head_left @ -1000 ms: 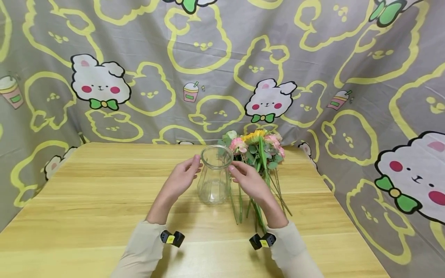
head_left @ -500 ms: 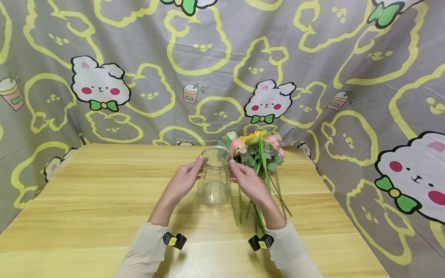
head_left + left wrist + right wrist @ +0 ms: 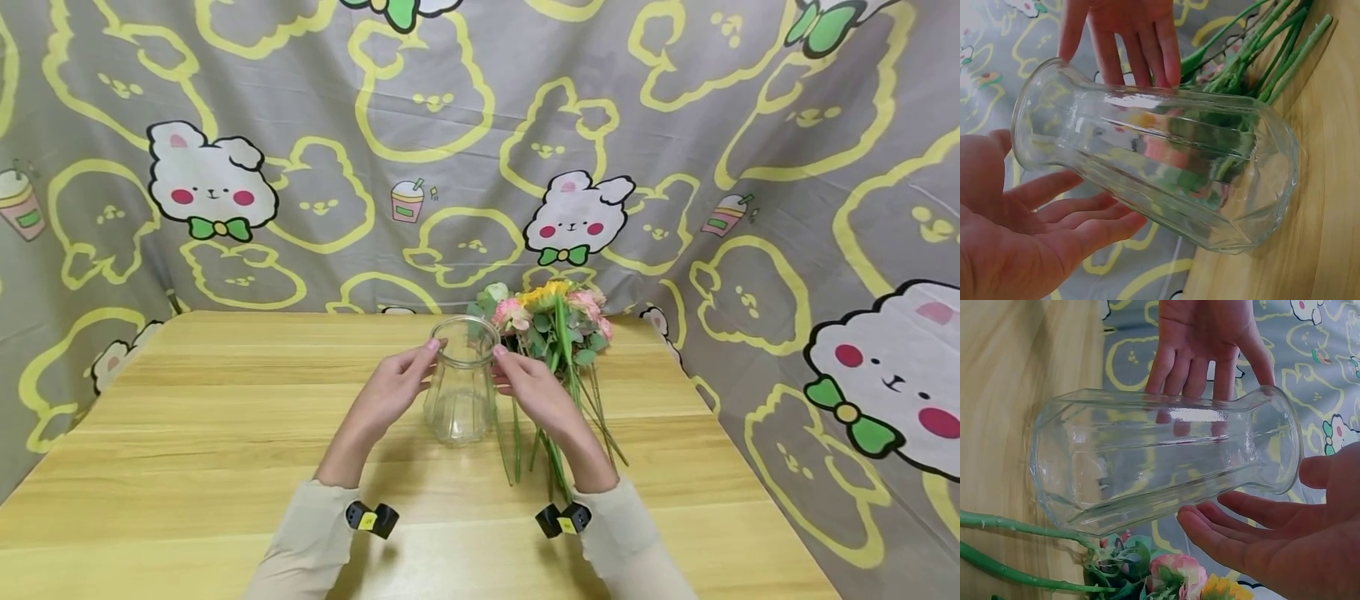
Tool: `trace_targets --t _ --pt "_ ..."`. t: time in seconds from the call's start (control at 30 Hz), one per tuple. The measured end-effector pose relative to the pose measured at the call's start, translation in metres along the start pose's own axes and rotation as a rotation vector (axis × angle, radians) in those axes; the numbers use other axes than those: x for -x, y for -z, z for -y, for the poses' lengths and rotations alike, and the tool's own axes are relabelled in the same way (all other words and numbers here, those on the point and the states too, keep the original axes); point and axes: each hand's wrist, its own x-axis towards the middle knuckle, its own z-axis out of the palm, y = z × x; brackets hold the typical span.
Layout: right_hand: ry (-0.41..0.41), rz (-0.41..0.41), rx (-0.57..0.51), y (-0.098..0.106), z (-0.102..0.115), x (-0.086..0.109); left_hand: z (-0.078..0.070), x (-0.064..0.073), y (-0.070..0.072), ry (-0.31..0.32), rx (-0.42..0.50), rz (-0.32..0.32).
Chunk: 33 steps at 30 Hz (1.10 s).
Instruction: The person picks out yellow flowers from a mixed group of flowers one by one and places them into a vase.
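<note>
A clear glass vase (image 3: 459, 408) with a flared rim and faceted sides stands upright on the wooden table. My left hand (image 3: 397, 385) is at its left side, thumb by the rim and fingers extended along the glass. On the opposite side, my right hand (image 3: 534, 387) mirrors it, with its thumb at the neck. Both wrist views show nearly straight fingers (image 3: 1094, 231) lying beside the vase wall, not wrapped round it. Seen through the glass in the left wrist view are pink and yellow blooms; the vase holds nothing.
Just right of the vase lies a bunch of flowers (image 3: 551, 321), pink, yellow and white with green leaves. Its long stems (image 3: 557, 458) point toward the near edge, passing under the right forearm. A patterned grey curtain (image 3: 465, 183) encloses the table's back and sides.
Both thumbs have lowered slightly against the vase's neck, and my left hand has come closer to the glass. Vase and flowers have stayed in place; the head view has shifted slightly.
</note>
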Motion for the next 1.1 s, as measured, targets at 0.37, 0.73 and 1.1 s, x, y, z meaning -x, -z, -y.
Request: trace_targets --t 0.37,0.73,1.1 --pt "0.032 -0.018 0.025 0.002 0.002 -0.001 -0.001 0.0 0.004 -0.024 -0.005 0.025" --pt "0.017 -0.142 0.041 0.043 0.0 0.002 -0.001 -0.001 0.003 -0.023 0.014 0.028" --pt "0.035 -0.444 0.235 0.092 -0.011 0.014 0.001 -0.004 0.006 -0.018 0.04 0.039"
